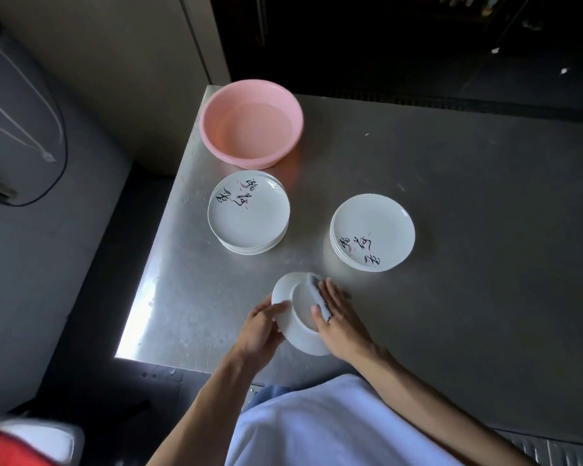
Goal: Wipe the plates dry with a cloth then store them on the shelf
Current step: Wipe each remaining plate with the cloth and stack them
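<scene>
My right hand (337, 307), fingers flat, presses the cloth (318, 295) on the underside of a plate (300, 334). My left hand (263, 326) grips its rim, just above the steel table (468, 203). Beyond: left stack (248, 213) by pink basin (251, 124), right stack (372, 232). Can't tell wet vs. dry. No shelf in view; prob. midway w/ wiping, nothing stored.

Dim, wide-angle scene; glare on the steel table's (142, 311) left edge.
</scene>
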`<state>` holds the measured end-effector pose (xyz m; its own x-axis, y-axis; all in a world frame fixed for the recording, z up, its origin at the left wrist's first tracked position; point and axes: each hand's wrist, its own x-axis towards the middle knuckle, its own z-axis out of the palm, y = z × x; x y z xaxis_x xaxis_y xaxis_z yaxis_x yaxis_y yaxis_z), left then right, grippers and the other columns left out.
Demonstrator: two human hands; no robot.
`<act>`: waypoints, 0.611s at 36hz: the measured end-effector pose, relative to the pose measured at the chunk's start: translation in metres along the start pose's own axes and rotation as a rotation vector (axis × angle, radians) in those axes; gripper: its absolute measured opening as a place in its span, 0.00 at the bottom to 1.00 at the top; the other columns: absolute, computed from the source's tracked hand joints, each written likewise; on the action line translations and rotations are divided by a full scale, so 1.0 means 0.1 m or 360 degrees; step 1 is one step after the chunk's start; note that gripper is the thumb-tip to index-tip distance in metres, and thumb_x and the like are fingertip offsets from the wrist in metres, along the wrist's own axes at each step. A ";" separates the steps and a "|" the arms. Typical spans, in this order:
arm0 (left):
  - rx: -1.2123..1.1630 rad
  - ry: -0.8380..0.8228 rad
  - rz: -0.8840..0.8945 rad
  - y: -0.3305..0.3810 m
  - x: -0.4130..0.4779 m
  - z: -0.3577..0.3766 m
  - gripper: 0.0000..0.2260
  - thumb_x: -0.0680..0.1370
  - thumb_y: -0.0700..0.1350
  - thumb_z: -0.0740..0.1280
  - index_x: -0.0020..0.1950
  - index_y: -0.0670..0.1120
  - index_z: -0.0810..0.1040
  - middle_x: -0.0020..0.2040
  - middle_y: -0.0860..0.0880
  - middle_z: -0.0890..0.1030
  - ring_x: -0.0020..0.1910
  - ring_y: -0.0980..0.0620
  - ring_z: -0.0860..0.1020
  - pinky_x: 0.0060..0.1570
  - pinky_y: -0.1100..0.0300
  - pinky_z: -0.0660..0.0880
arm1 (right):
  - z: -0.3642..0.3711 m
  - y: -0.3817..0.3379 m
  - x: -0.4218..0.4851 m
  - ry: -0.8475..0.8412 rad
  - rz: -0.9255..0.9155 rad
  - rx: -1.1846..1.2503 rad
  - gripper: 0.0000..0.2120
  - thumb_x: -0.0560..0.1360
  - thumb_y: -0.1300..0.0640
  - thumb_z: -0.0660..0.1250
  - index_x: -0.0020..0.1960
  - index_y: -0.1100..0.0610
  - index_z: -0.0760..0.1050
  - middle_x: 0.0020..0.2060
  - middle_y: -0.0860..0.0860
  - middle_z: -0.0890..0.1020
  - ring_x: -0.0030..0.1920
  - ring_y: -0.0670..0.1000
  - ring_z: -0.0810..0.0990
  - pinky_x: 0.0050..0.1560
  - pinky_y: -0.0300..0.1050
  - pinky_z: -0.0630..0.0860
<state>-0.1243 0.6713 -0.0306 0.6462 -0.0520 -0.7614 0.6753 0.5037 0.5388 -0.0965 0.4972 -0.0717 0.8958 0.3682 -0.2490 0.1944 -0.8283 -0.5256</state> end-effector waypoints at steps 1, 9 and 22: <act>-0.0028 0.0014 0.0008 0.01 0.01 0.00 0.14 0.82 0.36 0.62 0.66 0.39 0.80 0.56 0.38 0.84 0.53 0.43 0.82 0.48 0.53 0.81 | -0.03 0.01 -0.01 -0.0113 0.0098 0.0010 0.29 0.84 0.46 0.47 0.81 0.58 0.50 0.79 0.52 0.49 0.81 0.53 0.47 0.75 0.39 0.34; -0.0127 0.0122 0.0027 0.16 0.11 0.10 0.12 0.80 0.33 0.60 0.60 0.33 0.79 0.47 0.38 0.85 0.43 0.46 0.84 0.41 0.55 0.82 | -0.16 -0.04 -0.27 -0.0002 -0.0544 -0.0113 0.34 0.81 0.38 0.57 0.78 0.61 0.62 0.76 0.57 0.67 0.77 0.58 0.64 0.78 0.54 0.56; 0.0354 0.0261 0.0115 0.10 0.10 0.08 0.23 0.87 0.59 0.52 0.69 0.47 0.77 0.63 0.46 0.82 0.56 0.49 0.81 0.59 0.49 0.75 | -0.66 -0.18 0.16 0.0474 0.0496 0.0925 0.13 0.79 0.54 0.70 0.62 0.54 0.80 0.49 0.50 0.85 0.49 0.53 0.83 0.48 0.44 0.79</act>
<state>-0.1084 0.6690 -0.0301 0.6414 0.1266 -0.7567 0.7029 0.2984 0.6457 -0.0592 0.4897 -0.0125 0.9620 -0.0477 -0.2690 -0.2575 -0.4869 -0.8346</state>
